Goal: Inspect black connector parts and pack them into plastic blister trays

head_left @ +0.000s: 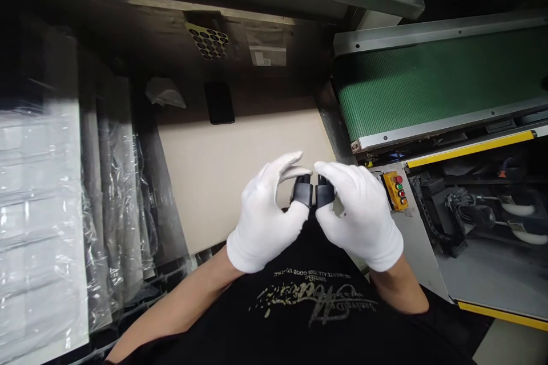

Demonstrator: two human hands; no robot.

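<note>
My left hand [272,214], in a white glove, pinches a small black part [302,190] between thumb and fingers. Another small black part [324,191], much the same in shape, is gripped by my gloved right hand [357,208]. Both parts are held upright side by side in front of my chest, with a narrow gap between them. Their exact kind cannot be made out. Beneath and beyond my hands lies a flat beige board [240,165]. A black phone-like slab [220,103] rests across its far edge.
Stacked clear plastic trays [38,211] and plastic-wrapped packs [117,182] stand at left. A crumpled white cloth or paper [165,92], a sheet of round black stickers [208,41] and a clear bag [266,48] lie beyond. Right are a green conveyor [440,77] and a yellow button box [397,190].
</note>
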